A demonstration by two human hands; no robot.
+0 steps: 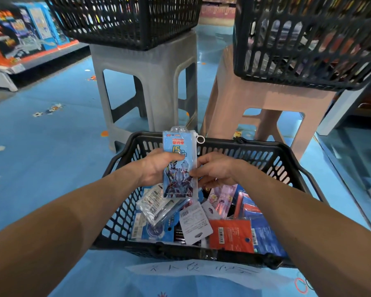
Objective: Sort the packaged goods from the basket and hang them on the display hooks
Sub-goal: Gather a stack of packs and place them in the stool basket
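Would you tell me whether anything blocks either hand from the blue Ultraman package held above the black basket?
Nothing visible does: the left hand and right hand both grip the blue plastic-wrapped Ultraman package directly.

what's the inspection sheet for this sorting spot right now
surface: blue floor; the basket stands on it
job's things: blue pack held upright over the basket; red pack, white card and more packs lie loose inside
clutter: paper note by the basket's near rim; red ring on the floor
grips: left hand holds the blue pack, thumb on its front; right hand pinches its right edge
cables: nothing seen
surroundings: grey stool under one black crate, pink stool under a second crate; shelf of boxes far left; no hooks seen
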